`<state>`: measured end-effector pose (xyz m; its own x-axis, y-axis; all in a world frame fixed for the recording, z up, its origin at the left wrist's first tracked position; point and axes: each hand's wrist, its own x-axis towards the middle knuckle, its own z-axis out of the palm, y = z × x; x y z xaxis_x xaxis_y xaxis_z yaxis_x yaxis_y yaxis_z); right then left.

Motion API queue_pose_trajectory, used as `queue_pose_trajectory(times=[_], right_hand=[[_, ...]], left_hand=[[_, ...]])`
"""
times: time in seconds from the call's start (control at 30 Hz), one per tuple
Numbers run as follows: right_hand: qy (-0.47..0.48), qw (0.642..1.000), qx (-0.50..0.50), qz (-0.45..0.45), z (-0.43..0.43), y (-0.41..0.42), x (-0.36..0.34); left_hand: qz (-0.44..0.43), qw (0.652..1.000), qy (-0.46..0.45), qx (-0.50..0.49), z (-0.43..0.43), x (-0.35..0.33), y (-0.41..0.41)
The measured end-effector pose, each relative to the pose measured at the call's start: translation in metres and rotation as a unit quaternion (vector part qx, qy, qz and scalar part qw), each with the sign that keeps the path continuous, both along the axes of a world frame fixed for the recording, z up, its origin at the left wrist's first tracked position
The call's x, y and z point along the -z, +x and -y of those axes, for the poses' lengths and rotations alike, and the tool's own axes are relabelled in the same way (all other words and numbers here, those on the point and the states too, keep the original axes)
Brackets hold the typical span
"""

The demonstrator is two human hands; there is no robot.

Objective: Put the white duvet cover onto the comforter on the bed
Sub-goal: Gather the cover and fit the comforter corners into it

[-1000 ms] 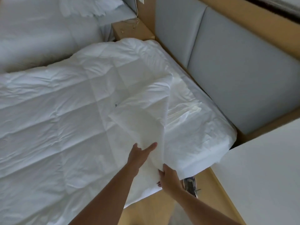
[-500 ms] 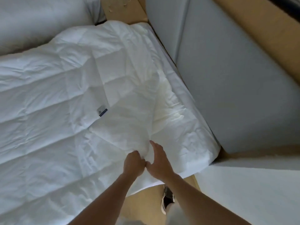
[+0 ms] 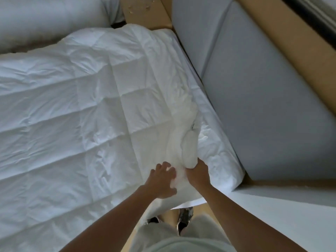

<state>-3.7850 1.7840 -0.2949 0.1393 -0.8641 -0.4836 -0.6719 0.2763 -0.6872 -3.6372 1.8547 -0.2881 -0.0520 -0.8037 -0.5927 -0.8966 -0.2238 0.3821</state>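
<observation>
Well, the person stands at the bed's corner, just beside the grey padded headboard (image 3: 263, 91), both arms reaching down. The quilted white comforter (image 3: 72, 124) lies spread across the bed, its edge nearest the headboard rolled back on itself. The right hand (image 3: 197, 174) has its fingers wrapped tight round a plump rolled bunch of that edge. The left hand (image 3: 161, 180) sits just beside it, nearly touching, with its fingers bent and spread, clutching a handful of the same white fabric. Under the rolled edge, along the headboard side, lies a thinner, crumpled white cloth that seems to be the duvet cover (image 3: 220, 153); it lies flat on the mattress and neither hand holds it. Below the bed's corner the person's shoes (image 3: 183, 217) show on the wooden floor. A second bed (image 3: 45, 17) stands beyond.
</observation>
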Motion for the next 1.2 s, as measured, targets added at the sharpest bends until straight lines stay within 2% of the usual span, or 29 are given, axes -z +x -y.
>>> queue_pose_trajectory(times=[0.1,0.17,0.23,0.27,0.33,0.43,0.5,0.6,0.67,0.77,0.83,0.9,0.97,1.07,1.1,1.13,1.17,1.2], right_hand=[[0.017,0.99,-0.12,-0.079,-0.023,-0.022,-0.008],[0.051,0.985,-0.133,-0.095,-0.043,-0.029,-0.009],[0.091,0.981,-0.137,-0.101,-0.059,-0.025,-0.007],[0.1,0.976,-0.157,-0.114,-0.065,-0.018,-0.005],[0.071,0.955,-0.244,-0.151,-0.072,0.0,0.002],[0.016,0.9,-0.392,-0.189,-0.073,0.03,0.003],[0.04,0.878,-0.452,-0.154,-0.061,0.037,0.01],[0.15,0.846,-0.497,-0.118,-0.027,0.031,0.028],[0.13,0.864,-0.471,-0.126,0.002,0.033,0.045],[0.034,0.903,-0.406,-0.136,0.043,0.054,0.072],[-0.016,0.911,-0.39,-0.129,0.066,0.073,0.094],[-0.066,0.906,-0.402,-0.112,0.085,0.098,0.119],[-0.101,0.885,-0.441,-0.108,0.103,0.125,0.151],[-0.095,0.846,-0.493,-0.18,0.123,0.154,0.197],[-0.122,0.835,-0.495,-0.205,0.127,0.157,0.206],[-0.159,0.828,-0.49,-0.221,0.131,0.158,0.214],[-0.185,0.824,-0.486,-0.225,0.136,0.158,0.219],[-0.193,0.826,-0.485,-0.212,0.141,0.157,0.222]], left_hand=[[-0.183,0.975,0.02,-0.124,0.036,-0.017,0.021],[-0.243,0.956,-0.037,-0.159,0.059,-0.031,0.029],[-0.268,0.948,-0.099,-0.143,0.075,-0.036,0.025],[-0.25,0.955,-0.115,-0.114,0.081,-0.037,0.02],[-0.159,0.981,-0.091,-0.063,0.088,-0.031,0.008],[0.005,0.997,-0.007,-0.082,0.088,-0.009,0.012],[0.054,0.991,0.012,-0.118,0.081,0.007,0.032],[0.093,0.982,0.034,-0.16,0.053,0.027,0.082],[0.128,0.964,0.029,-0.232,0.033,0.034,0.127],[0.206,0.917,0.0,-0.341,0.006,0.033,0.194],[0.257,0.891,-0.003,-0.375,-0.012,0.033,0.225],[0.268,0.881,0.009,-0.389,-0.031,0.04,0.249],[0.25,0.876,0.059,-0.408,-0.044,0.05,0.262],[0.255,0.84,0.12,-0.464,-0.038,0.067,0.244],[0.28,0.832,0.096,-0.47,-0.03,0.071,0.225],[0.288,0.839,0.04,-0.46,-0.02,0.076,0.202],[0.257,0.863,-0.026,-0.434,-0.006,0.08,0.176],[0.179,0.895,-0.077,-0.401,0.012,0.085,0.151]])
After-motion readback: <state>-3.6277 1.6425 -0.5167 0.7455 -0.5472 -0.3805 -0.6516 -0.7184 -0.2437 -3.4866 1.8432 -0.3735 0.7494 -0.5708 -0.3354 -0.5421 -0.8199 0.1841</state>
